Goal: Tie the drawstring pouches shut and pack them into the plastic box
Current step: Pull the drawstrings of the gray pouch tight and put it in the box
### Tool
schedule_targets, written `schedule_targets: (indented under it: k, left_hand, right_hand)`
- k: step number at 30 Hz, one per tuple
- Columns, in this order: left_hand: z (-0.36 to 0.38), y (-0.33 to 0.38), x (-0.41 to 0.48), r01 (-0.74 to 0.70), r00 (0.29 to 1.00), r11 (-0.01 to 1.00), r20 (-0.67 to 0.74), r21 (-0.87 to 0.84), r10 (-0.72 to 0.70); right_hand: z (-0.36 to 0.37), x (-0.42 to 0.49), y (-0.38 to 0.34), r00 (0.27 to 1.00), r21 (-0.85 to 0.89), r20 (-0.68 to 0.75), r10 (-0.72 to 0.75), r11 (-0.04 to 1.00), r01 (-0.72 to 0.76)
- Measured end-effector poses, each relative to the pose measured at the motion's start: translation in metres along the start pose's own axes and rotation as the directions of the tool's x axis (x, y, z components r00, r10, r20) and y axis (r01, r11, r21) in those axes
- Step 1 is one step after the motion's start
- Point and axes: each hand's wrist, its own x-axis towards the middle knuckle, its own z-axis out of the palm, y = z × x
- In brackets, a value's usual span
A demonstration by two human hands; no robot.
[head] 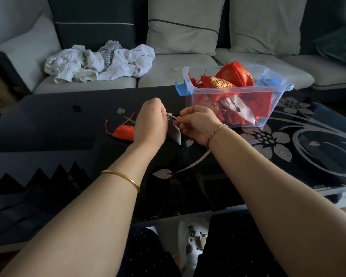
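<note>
Hands meet left of plastic box (268,114): left hand (151,121) and right hand (198,122) pinch cords of grey pouch (175,131), pulling apart to cinch mouth. Red pouch (124,131) waits further left; red pouches (228,78) already fill box.

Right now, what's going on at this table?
A person is holding a small grey pouch just above the black glass table. The left hand and right hand both pinch its gathered top, apparently tying it shut. One red pouch lies on the table to the left, not yet packed. The clear plastic box already holds several red pouches.
</note>
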Motion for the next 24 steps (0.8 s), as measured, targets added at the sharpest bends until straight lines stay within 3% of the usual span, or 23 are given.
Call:
schedule_targets:
  k: [9,14,19,24]
  left_hand:
    - [0.001,0.008,-0.001,0.029,0.999,1.0,-0.028,0.009,-0.029]
    - [0.003,0.01,0.0,0.019,0.999,0.997,-0.045,-0.079,-0.022]
    - [0.003,0.011,0.005,0.103,0.995,0.926,0.049,-0.363,-0.091]
    - [0.005,0.021,0.011,0.195,0.981,0.857,0.079,-0.477,-0.179]
  right_hand:
    - [-0.004,0.001,-0.002,0.999,-0.04,0.002,0.033,0.999,-0.033]
    - [-0.004,0.002,-0.003,1.0,-0.124,-0.015,0.026,0.992,-0.028]
    - [-0.009,0.001,0.003,0.977,-0.301,-0.047,-0.207,0.936,0.183]
    - [-0.017,-0.004,0.008,0.912,-0.411,0.033,-0.409,0.826,0.385]
